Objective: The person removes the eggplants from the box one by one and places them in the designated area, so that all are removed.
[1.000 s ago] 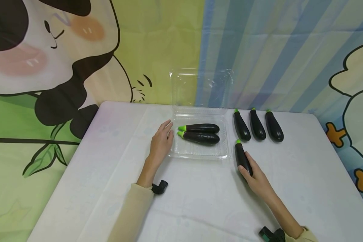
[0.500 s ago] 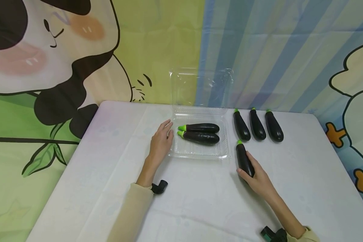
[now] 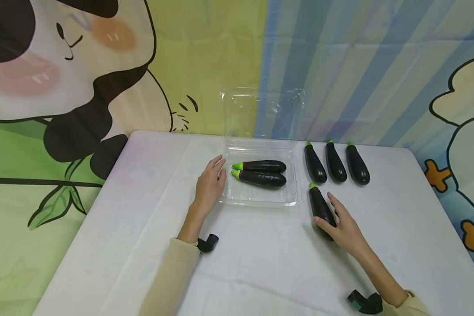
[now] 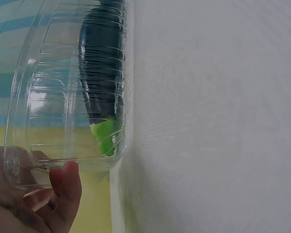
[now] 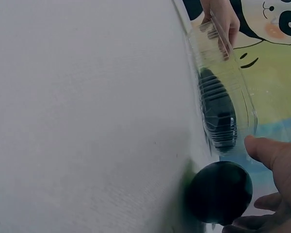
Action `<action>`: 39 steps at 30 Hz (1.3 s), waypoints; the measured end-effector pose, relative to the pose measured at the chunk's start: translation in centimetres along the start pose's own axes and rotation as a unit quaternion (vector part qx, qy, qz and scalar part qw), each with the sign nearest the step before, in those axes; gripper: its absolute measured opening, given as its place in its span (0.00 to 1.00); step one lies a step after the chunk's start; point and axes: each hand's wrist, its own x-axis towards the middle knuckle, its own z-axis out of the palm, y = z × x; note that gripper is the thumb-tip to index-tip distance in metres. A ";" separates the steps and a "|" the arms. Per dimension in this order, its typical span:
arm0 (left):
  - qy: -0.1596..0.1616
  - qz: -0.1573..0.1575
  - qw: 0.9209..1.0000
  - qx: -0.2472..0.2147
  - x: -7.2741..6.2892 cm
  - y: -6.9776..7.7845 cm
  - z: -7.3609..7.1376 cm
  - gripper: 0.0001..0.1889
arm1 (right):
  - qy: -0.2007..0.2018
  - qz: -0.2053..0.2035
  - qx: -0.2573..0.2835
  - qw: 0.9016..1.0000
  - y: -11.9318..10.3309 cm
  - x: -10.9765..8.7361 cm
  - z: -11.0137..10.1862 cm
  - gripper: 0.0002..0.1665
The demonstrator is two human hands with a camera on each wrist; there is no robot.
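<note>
A clear plastic clamshell box has two eggplants lying side by side in it, a far eggplant and a near eggplant, green stems to the left. My left hand rests against the box's left rim, fingers extended; the left wrist view shows the thumb at its corner. Right of the box lies a single eggplant on the table, stem pointing away. Around its near end my right hand is spread, thumb and fingers apart. In the right wrist view the thumb stands off its round end.
Three more eggplants lie in a row at the back right: a left one, a middle one and a right one. The box's raised lid stands against the patterned backdrop. A white cloth covers the table.
My right hand has loosened from the eggplant and moved slightly right and toward me. That eggplant lies slightly nearer and farther right than before. My left hand stays at the box.
</note>
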 end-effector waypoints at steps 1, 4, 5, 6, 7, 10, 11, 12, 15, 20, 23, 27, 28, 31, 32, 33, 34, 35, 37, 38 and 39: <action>0.001 -0.001 1.000 0.000 0.0 0.0 0.0 0.21 | 0.005 -0.006 -0.001 1.000 0.0 0.1 -0.2 0.52; 0.000 -0.003 1.000 0.000 0.0 0.0 0.0 0.21 | 0.020 -0.026 0.004 0.999 -0.1 0.4 -0.9 0.52; 0.000 -0.004 1.000 0.000 0.0 0.1 0.0 0.21 | 0.029 -0.034 0.006 0.999 -0.2 0.4 -1.1 0.51; -0.001 -0.005 1.000 0.000 0.0 0.1 -0.1 0.21 | 0.037 -0.042 0.007 0.998 -0.3 0.5 -1.2 0.51; -0.002 -0.004 1.000 0.001 0.0 0.1 -0.1 0.21 | 0.046 -0.049 0.008 0.998 -0.4 0.5 -1.4 0.50; -0.004 -0.003 1.000 0.002 -0.1 0.0 0.0 0.21 | 0.069 -0.067 0.002 0.995 -0.7 0.7 -1.7 0.47; -0.004 -0.002 1.000 0.002 -0.1 0.0 0.0 0.21 | 0.073 -0.071 0.001 0.995 -0.9 0.7 -1.8 0.47; -0.004 -0.001 1.000 0.001 -0.1 0.0 0.0 0.21 | 0.075 -0.074 0.001 0.994 -1.0 0.7 -1.9 0.46; -0.002 -0.001 1.000 -0.001 -0.1 0.0 0.0 0.21 | 0.076 -0.083 -0.001 0.994 -1.5 0.6 -2.0 0.45; -0.003 -0.004 1.000 0.000 0.0 0.1 0.0 0.21 | 0.072 -0.104 -0.004 0.992 -2.3 0.6 -1.9 0.43; -0.003 -0.005 1.000 0.000 0.0 0.1 0.0 0.21 | 0.072 -0.121 -0.004 0.990 -2.8 0.8 -1.8 0.42; -0.002 -0.004 1.000 0.000 0.0 0.1 0.0 0.21 | 0.071 -0.156 -0.005 0.985 -3.5 1.1 -1.6 0.40; -0.001 -0.005 1.000 -0.001 -0.1 0.1 0.0 0.21 | 0.069 -0.167 -0.005 0.983 -3.7 1.3 -1.6 0.40; 0.000 -0.004 1.000 -0.004 -0.1 0.1 -0.1 0.21 | 0.058 -0.198 -0.020 0.978 -4.4 1.7 -1.4 0.39; 0.000 -0.003 1.000 -0.005 -0.1 0.1 -0.1 0.21 | 0.053 -0.207 -0.026 0.977 -4.6 1.9 -1.4 0.38; 0.000 -0.003 1.000 -0.006 -0.1 0.2 -0.2 0.21 | 0.048 -0.214 -0.035 0.975 -4.9 2.0 -1.4 0.38; 0.000 -0.003 1.000 -0.006 -0.2 0.2 -0.2 0.21 | 0.041 -0.221 -0.045 0.973 -5.2 2.2 -1.4 0.38; 0.000 -0.003 1.000 -0.006 -0.2 0.2 -0.1 0.21 | 0.034 -0.226 -0.054 0.972 -5.4 2.3 -1.4 0.37; -0.001 -0.002 1.000 -0.005 -0.1 0.2 -0.1 0.21 | 0.022 -0.239 -0.067 0.968 -5.9 2.6 -1.5 0.37; -0.001 -0.003 1.000 -0.005 -0.1 0.1 -0.1 0.21 | 0.014 -0.247 -0.068 0.967 -6.2 2.7 -1.5 0.37; -0.001 -0.004 1.000 -0.005 -0.1 0.1 0.0 0.21 | 0.008 -0.254 -0.071 0.965 -6.5 2.9 -1.5 0.37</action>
